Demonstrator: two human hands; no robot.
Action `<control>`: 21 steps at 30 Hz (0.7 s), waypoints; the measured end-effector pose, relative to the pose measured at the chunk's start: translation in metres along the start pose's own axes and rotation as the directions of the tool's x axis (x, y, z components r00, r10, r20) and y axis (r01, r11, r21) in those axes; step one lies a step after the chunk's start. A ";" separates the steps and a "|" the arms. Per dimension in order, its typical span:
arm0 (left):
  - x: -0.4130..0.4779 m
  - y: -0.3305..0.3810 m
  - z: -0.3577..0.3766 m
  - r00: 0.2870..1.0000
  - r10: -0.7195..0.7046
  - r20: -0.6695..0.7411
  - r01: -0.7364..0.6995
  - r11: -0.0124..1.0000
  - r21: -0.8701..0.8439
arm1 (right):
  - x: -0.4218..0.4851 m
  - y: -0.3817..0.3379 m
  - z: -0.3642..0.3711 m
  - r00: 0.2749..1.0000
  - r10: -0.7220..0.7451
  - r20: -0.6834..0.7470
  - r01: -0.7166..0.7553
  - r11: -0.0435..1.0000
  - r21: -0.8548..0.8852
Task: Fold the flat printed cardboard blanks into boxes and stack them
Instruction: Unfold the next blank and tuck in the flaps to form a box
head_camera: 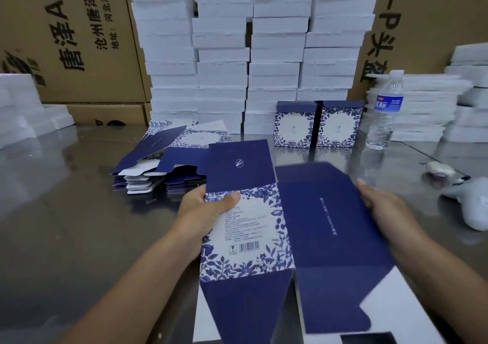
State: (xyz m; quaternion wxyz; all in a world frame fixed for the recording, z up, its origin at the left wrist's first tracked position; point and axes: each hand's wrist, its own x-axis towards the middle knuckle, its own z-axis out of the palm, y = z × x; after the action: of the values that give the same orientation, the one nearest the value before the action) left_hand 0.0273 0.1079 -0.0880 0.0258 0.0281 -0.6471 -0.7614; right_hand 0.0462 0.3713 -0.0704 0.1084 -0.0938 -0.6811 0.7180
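As it is held now: one printed blank (264,227), half opened into a sleeve, is carried between both hands just above the steel table (66,198).
Left hand (208,211): closed on the blank's left edge; the thumb is laid on the floral panel, the fingers are hidden beneath it.
Right hand (383,206): closed round the outer edge of the navy panel; how the fingertips lie is lost to blur.
Weight: judged light; thin card, easily lifted by one edge.
Stiffness: judged firm across the panels and weak at the scored creases; the flaps are likely to swing freely.
Surface: judged smooth, perhaps slick; a pinch is preferred to a flat press.
Fragility: corners and tuck flaps are judged liable to crease if squeezed hard.
Best hold: opposite side edges, as is done here; the end flaps are best left free for tucking.
Flat blanks (169,159): piled beyond the left hand, a little outward of it.
Folded boxes (293,124): two, upright, side by side, beyond the gap between the hands.
Water bottle (386,111): beyond the right hand.
Foam stacks (221,53): behind the folded boxes, farthest from both hands.
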 end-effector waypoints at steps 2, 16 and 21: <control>0.000 -0.002 0.001 1.000 0.017 -0.003 -0.017 1.000 0.016 | -0.004 0.004 0.002 1.000 0.029 0.001 -0.029 0.998 0.055; 0.004 0.002 0.005 0.991 0.019 -0.134 0.005 0.984 0.178 | -0.002 0.011 0.005 0.997 -0.063 -0.046 0.054 0.981 -0.188; 0.005 -0.003 0.006 0.986 0.094 -0.136 -0.055 0.962 0.266 | 0.002 0.014 0.004 0.993 -0.104 -0.053 0.091 0.972 -0.217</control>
State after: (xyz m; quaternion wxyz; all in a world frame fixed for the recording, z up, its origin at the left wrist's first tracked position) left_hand 0.0222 0.1145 -0.0904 0.0984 0.0629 -0.7389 -0.6636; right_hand 0.0424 0.3679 -0.0843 0.1547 -0.0944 -0.7544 0.6309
